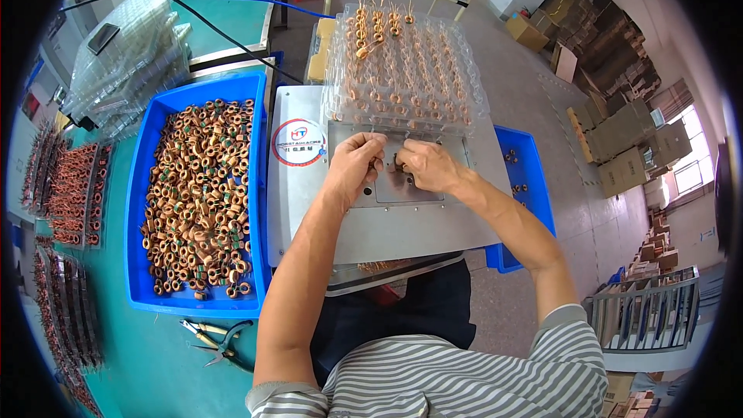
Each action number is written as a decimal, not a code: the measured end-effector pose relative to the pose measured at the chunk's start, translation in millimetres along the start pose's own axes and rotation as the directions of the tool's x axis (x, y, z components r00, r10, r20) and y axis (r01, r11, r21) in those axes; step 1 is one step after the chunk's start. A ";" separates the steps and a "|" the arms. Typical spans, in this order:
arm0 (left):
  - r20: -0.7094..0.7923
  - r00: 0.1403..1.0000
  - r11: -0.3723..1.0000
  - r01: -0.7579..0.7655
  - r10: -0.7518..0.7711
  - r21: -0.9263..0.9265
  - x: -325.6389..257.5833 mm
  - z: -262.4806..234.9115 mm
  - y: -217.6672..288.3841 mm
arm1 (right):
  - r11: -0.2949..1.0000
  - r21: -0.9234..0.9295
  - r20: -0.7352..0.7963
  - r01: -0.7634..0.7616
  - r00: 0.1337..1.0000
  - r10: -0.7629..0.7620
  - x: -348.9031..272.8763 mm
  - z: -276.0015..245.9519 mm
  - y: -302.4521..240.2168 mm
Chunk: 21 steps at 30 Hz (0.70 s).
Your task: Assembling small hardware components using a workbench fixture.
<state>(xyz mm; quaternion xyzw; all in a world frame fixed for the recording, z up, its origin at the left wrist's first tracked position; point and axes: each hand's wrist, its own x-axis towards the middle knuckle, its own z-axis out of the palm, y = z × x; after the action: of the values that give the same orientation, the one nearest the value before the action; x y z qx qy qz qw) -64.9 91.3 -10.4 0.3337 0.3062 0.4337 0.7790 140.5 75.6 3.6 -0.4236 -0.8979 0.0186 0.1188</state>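
Note:
Over a grey metal machine top (371, 236), my left hand (356, 164) is closed, thumb and fingers pinched together; a small brownish thing shows at the fingertips, too hidden to name. Just to its right, my right hand (427, 164) is also closed, its fingers curled by a small dark piece I cannot make out. A narrow gap lies between the hands. Directly beyond them stand stacked clear plastic trays (464, 97), with rows of copper-wound ring coils (378, 25) whose wire ends point up. To the left, a blue bin (136, 217) holds a heap of similar coils (200, 186).
Pliers (222, 347) lie on the green table (147, 348) below the bin. A second blue bin (507, 259) with a few coils sits right of the machine. Black cable (224, 42) crosses at upper left. More coil trays (73, 193) stand far left; cardboard boxes (623, 139) stand right.

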 end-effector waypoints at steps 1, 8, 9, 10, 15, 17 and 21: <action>0.000 1.000 1.000 -0.005 0.005 0.000 0.5 -0.4 0.1 | 1.000 -0.002 -0.019 -0.010 1.000 0.010 0.7 -0.7 -0.6; 0.111 0.990 0.985 0.101 -0.086 -0.137 -5.2 9.3 7.2 | 0.983 0.169 -0.420 -0.076 0.897 0.141 32.4 -36.3 -36.0; 0.165 0.984 0.967 0.103 -0.065 -0.231 -5.4 8.5 8.8 | 0.979 0.200 -0.384 -0.034 0.917 0.110 34.2 -35.8 -40.5; 0.164 0.985 0.968 0.099 -0.062 -0.230 -3.1 5.6 8.1 | 0.979 0.200 -0.386 -0.031 0.916 0.107 35.7 -36.4 -42.1; 0.147 0.989 0.936 0.042 0.011 -0.349 8.2 -13.5 -1.1 | 0.977 0.207 -0.192 0.058 0.981 -0.018 52.4 -49.7 -41.4; 0.114 0.993 0.937 0.030 0.011 -0.347 8.3 -12.8 1.4 | 0.990 0.134 -0.263 0.035 0.965 0.001 71.5 -65.3 -36.9; 0.054 0.999 0.958 0.024 -0.009 -0.285 2.6 -8.4 8.7 | 0.997 -0.043 -0.411 0.071 0.908 -0.082 135.1 -83.5 -3.8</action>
<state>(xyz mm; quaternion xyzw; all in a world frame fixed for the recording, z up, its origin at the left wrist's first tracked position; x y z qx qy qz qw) -74.3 99.2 -8.9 0.2264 0.2231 0.4579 0.8302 74.0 170.9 111.9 -0.3839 -0.8687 -0.0882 0.3005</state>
